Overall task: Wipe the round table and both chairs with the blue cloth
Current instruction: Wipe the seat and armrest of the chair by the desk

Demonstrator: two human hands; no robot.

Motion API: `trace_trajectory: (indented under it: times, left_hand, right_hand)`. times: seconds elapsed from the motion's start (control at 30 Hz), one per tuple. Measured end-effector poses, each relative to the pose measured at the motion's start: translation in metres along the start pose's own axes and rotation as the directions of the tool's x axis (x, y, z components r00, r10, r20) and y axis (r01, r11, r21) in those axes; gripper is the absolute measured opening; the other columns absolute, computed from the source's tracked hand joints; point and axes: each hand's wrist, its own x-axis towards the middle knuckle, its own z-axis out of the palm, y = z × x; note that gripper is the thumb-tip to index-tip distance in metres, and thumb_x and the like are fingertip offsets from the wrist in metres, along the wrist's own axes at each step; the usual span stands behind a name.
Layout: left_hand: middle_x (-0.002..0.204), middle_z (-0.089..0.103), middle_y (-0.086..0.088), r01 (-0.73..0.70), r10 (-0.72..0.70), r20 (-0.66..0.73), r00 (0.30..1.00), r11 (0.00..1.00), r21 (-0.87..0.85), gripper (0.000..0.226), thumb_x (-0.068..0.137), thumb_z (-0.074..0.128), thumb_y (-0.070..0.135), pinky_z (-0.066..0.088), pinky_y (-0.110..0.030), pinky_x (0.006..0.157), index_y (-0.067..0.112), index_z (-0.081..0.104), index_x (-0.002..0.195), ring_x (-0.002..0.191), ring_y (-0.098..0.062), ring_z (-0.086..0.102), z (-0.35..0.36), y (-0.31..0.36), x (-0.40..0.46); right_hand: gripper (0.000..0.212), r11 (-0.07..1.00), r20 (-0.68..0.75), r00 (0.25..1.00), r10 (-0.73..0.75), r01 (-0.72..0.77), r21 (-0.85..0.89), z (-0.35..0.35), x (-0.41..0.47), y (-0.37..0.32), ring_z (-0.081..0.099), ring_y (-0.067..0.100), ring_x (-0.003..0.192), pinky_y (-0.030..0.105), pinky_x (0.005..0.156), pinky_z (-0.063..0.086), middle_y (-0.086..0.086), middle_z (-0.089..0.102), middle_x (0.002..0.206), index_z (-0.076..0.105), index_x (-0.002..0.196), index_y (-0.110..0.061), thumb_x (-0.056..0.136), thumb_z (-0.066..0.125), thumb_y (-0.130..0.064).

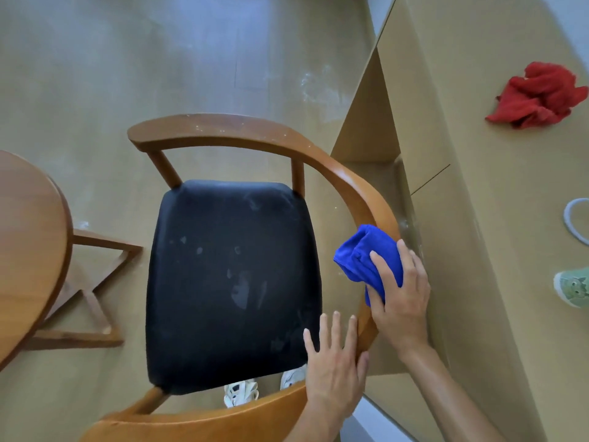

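A wooden chair [223, 130] with a curved backrest rail and a scuffed black seat [229, 282] fills the middle of the head view. My right hand [400, 298] presses the folded blue cloth [360, 253] onto the rail's right curve. My left hand [334, 365] lies flat on the rail near the seat's lower right corner, fingers spread, steadying the chair. The round wooden table [28, 250] shows at the left edge, its cross base [95, 282] on the floor. Only one chair is in view.
A tan counter [478, 186] runs along the right, close behind the chair. On it lie a crumpled red cloth [538, 97], a white loop [573, 221] and a green item [572, 287]. My shoes [242, 393] show under the seat.
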Motion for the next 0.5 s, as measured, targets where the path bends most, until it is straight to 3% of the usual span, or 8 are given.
trace_trajectory:
  times: [0.1,0.17,0.23,0.3,0.37,0.5]
  left_hand:
    - [0.157,0.026,-0.014,-0.02,0.021,-0.078,0.997,1.0,0.013,0.063,0.098,0.009,0.052,0.029,-0.058,0.101,0.021,0.0,0.152,0.132,-0.033,0.042,0.006,-0.002,0.0]
    - [0.147,0.043,-0.009,-0.04,0.039,-0.046,0.998,0.999,-0.007,0.066,0.096,0.026,0.055,0.032,-0.055,0.099,0.024,0.011,0.152,0.129,-0.031,0.046,0.006,-0.003,0.003]
    - [0.139,0.051,-0.003,0.021,-0.018,0.035,0.999,0.995,-0.097,0.07,0.084,0.043,0.059,0.044,-0.054,0.094,0.032,0.034,0.147,0.127,-0.028,0.044,-0.004,-0.006,0.01]
    - [0.137,0.055,-0.002,0.071,-0.067,0.028,0.997,0.985,-0.154,0.063,0.087,0.04,0.059,0.042,-0.051,0.094,0.034,0.037,0.144,0.126,-0.026,0.043,-0.007,-0.011,0.024]
    - [0.134,0.059,-0.002,0.103,-0.095,0.063,0.993,0.986,-0.133,0.059,0.092,0.024,0.06,0.035,-0.049,0.092,0.033,0.033,0.144,0.124,-0.025,0.044,-0.004,-0.013,0.027]
    - [0.124,0.066,-0.002,0.113,-0.11,0.043,0.993,0.992,-0.055,0.058,0.091,0.016,0.063,0.036,-0.046,0.086,0.035,0.049,0.13,0.116,-0.023,0.049,0.008,-0.01,0.017]
  right_hand:
    - [0.052,0.993,0.131,0.99,-0.055,0.04,0.115,-0.004,0.078,0.018,0.041,0.036,0.127,0.053,0.095,0.042,0.01,0.037,0.147,0.051,0.133,-0.026,0.082,0.052,-0.034]
    - [0.058,0.988,0.313,0.949,-0.044,-0.005,0.154,-0.001,0.135,0.02,0.04,0.033,0.128,0.054,0.098,0.04,0.004,0.039,0.147,0.049,0.136,-0.031,0.079,0.05,-0.042]
    - [0.07,0.997,0.43,0.903,-0.017,-0.016,0.073,0.008,0.168,0.01,0.034,0.028,0.134,0.052,0.104,0.032,-0.003,0.037,0.149,0.034,0.145,-0.034,0.079,0.04,-0.055]
    - [0.073,0.996,0.412,0.909,0.066,-0.034,-0.084,0.018,0.177,0.0,0.026,0.029,0.137,0.052,0.105,0.026,-0.003,0.03,0.153,0.022,0.148,-0.033,0.085,0.037,-0.066]
    - [0.067,0.972,0.37,0.914,0.164,-0.086,-0.219,0.017,0.165,-0.008,0.022,0.039,0.136,0.058,0.102,0.026,0.007,0.021,0.156,0.026,0.147,-0.035,0.089,0.037,-0.067]
    - [0.061,0.948,0.334,0.898,0.286,-0.215,-0.234,0.017,0.14,-0.019,0.028,0.051,0.127,0.066,0.093,0.032,0.022,0.028,0.147,0.043,0.139,-0.032,0.083,0.064,-0.043]
